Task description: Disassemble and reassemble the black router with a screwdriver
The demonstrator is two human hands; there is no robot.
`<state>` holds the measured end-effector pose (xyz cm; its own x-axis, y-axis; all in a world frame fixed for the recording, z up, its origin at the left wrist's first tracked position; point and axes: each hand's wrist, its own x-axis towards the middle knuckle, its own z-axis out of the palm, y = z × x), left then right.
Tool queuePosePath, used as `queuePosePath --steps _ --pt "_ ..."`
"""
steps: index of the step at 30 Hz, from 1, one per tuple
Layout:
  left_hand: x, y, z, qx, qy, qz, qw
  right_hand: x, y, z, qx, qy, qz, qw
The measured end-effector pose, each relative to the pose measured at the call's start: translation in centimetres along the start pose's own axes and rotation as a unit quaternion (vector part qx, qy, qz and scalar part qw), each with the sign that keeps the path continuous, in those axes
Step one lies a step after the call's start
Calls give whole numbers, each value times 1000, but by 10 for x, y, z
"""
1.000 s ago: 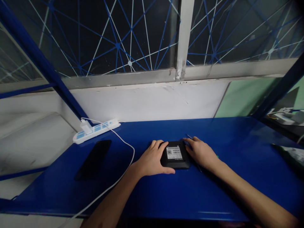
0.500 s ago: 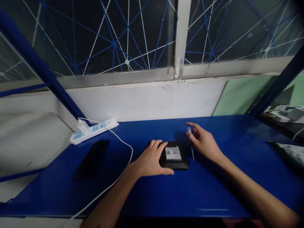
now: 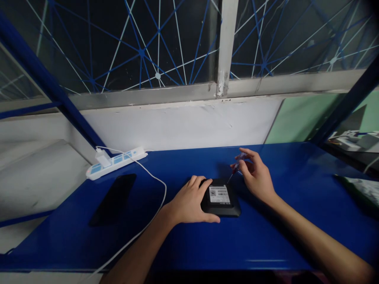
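Note:
A black square device (image 3: pixel 235 201) with a white printed label (image 3: pixel 219 195) lies on the blue table (image 3: pixel 207 244). My left hand (image 3: pixel 191 201) grips its left side, fingers over the far edge and thumb along the near edge. Above the device's far right corner, my right hand (image 3: pixel 257 173) holds a small screwdriver (image 3: pixel 240 159) with a clear purplish handle between thumb and fingers. The thin shaft slants down to the left, its tip at or just above that corner; contact cannot be made out.
At the left, a dark phone-like slab (image 3: pixel 113 200) lies near a white power strip (image 3: pixel 117 162) with a plugged-in charger (image 3: pixel 102 157). A white cable (image 3: pixel 164 189) curves past my left forearm. A green and silver packet (image 3: pixel 359 193) sits at the right edge.
The screwdriver has swung from pointing down beside the device to slanting over its far right corner. My right hand has shifted slightly right, and the device and my left hand slightly right and nearer.

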<state>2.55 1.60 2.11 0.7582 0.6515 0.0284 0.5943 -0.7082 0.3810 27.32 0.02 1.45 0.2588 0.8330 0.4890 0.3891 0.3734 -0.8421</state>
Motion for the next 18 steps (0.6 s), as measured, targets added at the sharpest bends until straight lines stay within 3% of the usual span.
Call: queuePosePath --steps 4,10,18 --pt "0 0 1 3 -1 0 1000 1 3 0 26 9 4 1000" --pt "0 -1 1 -7 -6 0 1000 6 3 -1 41 80 1 996" --pt "0 0 0 -11 -9 -3 1000 2 -4 2 88 49 27 995"
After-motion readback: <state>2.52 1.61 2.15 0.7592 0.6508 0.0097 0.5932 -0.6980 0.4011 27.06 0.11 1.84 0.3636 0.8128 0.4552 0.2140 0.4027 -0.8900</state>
